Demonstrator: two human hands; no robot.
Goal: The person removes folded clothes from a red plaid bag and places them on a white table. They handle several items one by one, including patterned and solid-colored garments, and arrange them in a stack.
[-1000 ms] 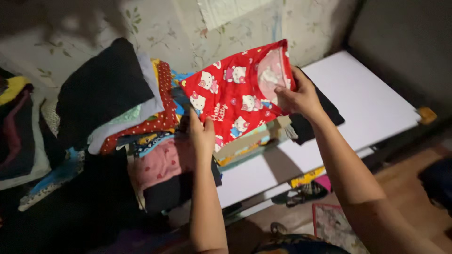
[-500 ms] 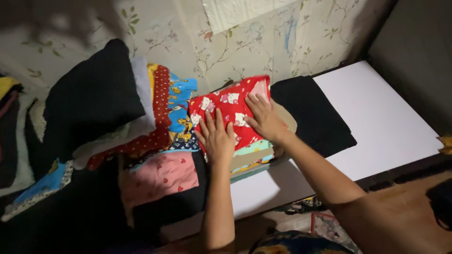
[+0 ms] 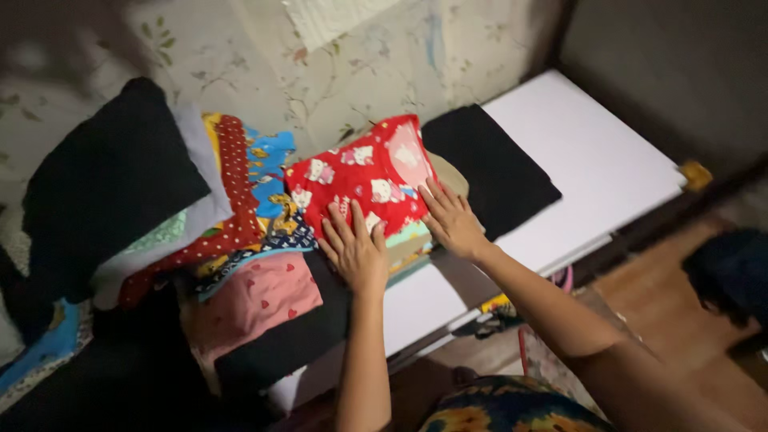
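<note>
A folded red garment with a white cartoon-cat print lies on top of a small stack of folded clothes on a white surface. My left hand lies flat, fingers spread, on the near edge of the red garment. Beside it, my right hand presses flat on the garment's near right corner and the stack's edge. Neither hand grips anything.
A folded black cloth lies right of the stack. On the left lean piles of folded clothes: black, red polka-dot, blue print, pink with hearts. Floral wallpaper is behind. Floor with items lies lower right.
The red garment, held up in both hands a second ago, now lies on the stack. Both hands have slid toward its near edge, pressing flat.
</note>
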